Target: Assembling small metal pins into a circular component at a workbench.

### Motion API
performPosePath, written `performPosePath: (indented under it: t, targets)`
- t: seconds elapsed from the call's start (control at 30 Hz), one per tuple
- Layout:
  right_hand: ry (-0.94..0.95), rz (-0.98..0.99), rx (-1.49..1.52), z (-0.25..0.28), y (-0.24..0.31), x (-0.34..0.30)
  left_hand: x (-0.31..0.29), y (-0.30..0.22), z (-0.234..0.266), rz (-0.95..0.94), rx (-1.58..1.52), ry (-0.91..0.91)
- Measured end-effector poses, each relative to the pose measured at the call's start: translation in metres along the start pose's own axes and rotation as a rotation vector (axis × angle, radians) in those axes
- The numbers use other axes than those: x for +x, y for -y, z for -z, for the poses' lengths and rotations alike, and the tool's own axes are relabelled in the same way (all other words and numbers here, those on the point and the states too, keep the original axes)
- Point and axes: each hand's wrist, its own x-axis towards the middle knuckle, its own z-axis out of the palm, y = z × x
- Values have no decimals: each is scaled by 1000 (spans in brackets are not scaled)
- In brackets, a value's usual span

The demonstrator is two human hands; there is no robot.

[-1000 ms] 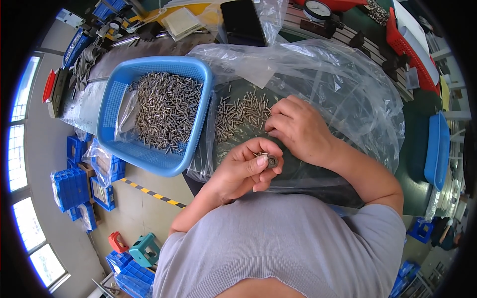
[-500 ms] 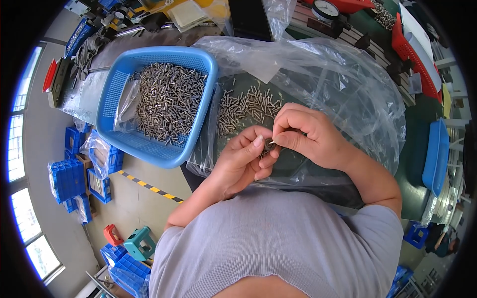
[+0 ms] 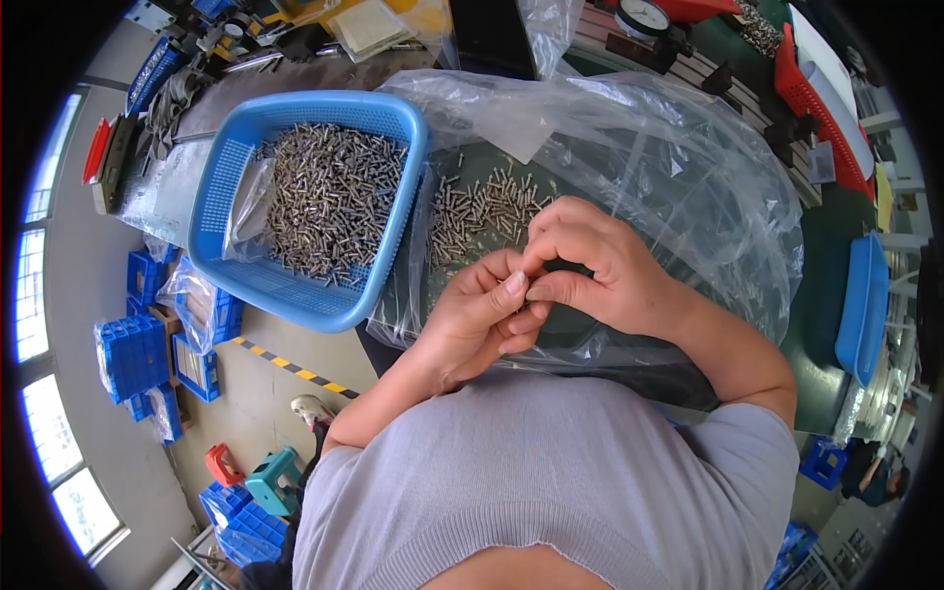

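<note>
Close together over the near edge of the work surface, my two hands meet fingertip to fingertip. My left hand (image 3: 484,307) is closed, its thumb pressed against curled fingers around a small round metal part, which is now mostly covered. My right hand (image 3: 602,264) pinches at the same spot with thumb and forefinger, on a small metal pin whose body the fingers hide. Just beyond them lies a loose heap of small metal pins (image 3: 482,208). To the left, a blue plastic basket (image 3: 421,182) holds a great many similar pins (image 3: 334,202) and a clear bag (image 3: 251,211).
Crumpled clear plastic sheeting (image 3: 678,167) covers much of the green table (image 3: 826,305). Farther back are a dial gauge (image 3: 644,18), a dark flat panel (image 3: 492,37) and a red basket (image 3: 801,108). A blue tray (image 3: 861,310) stands at the right edge.
My right hand has shifted left against my left fingers, covering the round part seen earlier. At lower left, another person's shoe and dark-clothed leg have come into view.
</note>
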Motion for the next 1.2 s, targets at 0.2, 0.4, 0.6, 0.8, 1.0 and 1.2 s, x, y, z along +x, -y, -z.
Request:
performPosePath:
  t: [0.2, 0.4, 0.6, 0.8, 1.0, 1.2]
  targets:
    - [-61, -19, -18, 3, 3, 0, 0, 0, -6, -24, 1, -25]
    - [-30, -68, 44, 14, 0, 0, -1, 2, -2, -83, -24, -26]
    - [-90, -142, -303, 21, -12, -2, -1, 0, -4, -71, -20, 20]
    - [-54, -43, -504, 7, -13, 4, 0, -1, -2, -53, -32, 55]
    - [-5, 37, -624, 2, -16, 2, 0, -2, -5, -53, -27, 50]
    - [-21, 18, -532, 2, -15, 4, -1, -1, -2, -71, -44, 61]
